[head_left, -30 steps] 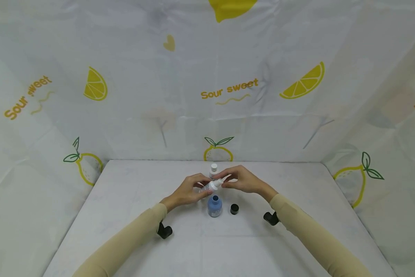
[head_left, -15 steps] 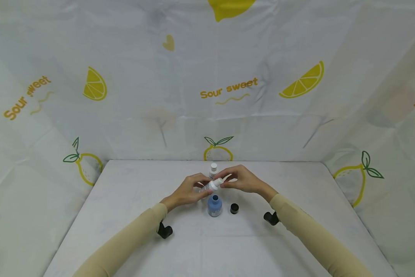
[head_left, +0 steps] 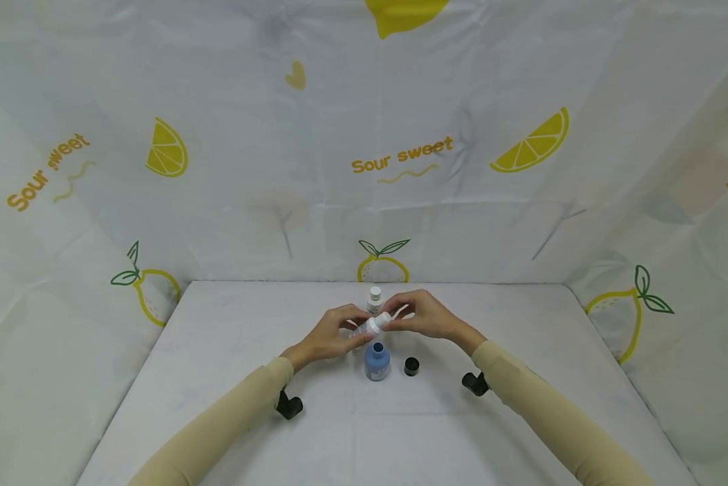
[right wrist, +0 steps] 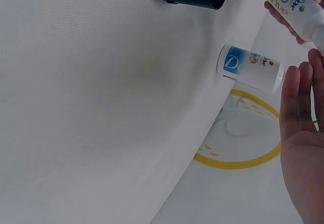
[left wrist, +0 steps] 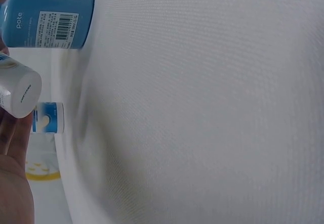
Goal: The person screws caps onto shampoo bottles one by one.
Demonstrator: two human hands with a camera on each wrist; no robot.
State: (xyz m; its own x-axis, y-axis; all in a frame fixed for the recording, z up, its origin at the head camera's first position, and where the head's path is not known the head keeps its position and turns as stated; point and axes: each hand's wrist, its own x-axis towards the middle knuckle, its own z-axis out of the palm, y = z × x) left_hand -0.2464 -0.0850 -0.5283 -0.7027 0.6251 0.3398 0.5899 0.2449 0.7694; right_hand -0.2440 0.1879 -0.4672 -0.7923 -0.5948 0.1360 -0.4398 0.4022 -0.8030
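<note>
A white Dove bottle [head_left: 367, 327] lies tilted in my left hand [head_left: 330, 332], its white cap [head_left: 384, 318] pointing up and to the right. The left fingers and thumb grip its body. My right hand [head_left: 427, 314] pinches the cap between thumb and fingertips; in the right wrist view part of this contact is cut off by the frame edge. Just in front of the held bottle stands a blue bottle [head_left: 377, 364] with an uncovered neck. A black cap [head_left: 411, 366] sits to its right. Behind the hands, a second white Dove bottle [right wrist: 250, 67] stands upright with its cap on.
A white cloth covers the table [head_left: 242, 317], and its back edge meets a hanging white curtain [head_left: 327, 236] printed with lemons. Black wrist cameras [head_left: 289, 406] hang below both sleeves, close above the cloth.
The right fingers have shifted slightly around the held bottle's cap. The left hand, the blue bottle and the black cap stay nearly in place.
</note>
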